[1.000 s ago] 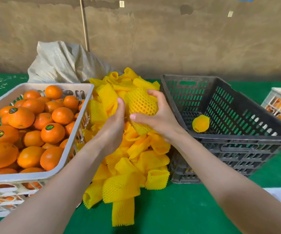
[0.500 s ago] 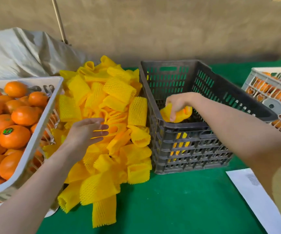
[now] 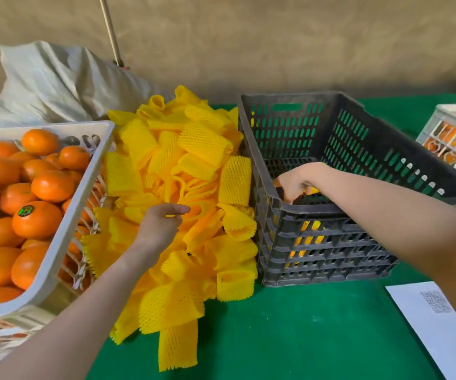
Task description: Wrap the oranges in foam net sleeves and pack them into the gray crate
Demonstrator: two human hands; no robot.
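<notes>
While the right hand [image 3: 295, 185], curled round a wrapped orange [image 3: 314, 190], holds it low inside the gray crate [image 3: 331, 242], the left hand [image 3: 161, 226] hovers loose-fingered over the sleeves [image 3: 194, 165]; next, probably release and pick one.

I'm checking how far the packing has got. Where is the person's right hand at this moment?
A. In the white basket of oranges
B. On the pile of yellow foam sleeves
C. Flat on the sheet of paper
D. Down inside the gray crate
D: the right hand reaches over the near rim of the gray crate and sits low inside it, while the left hand is the one over the foam sleeves.
</notes>
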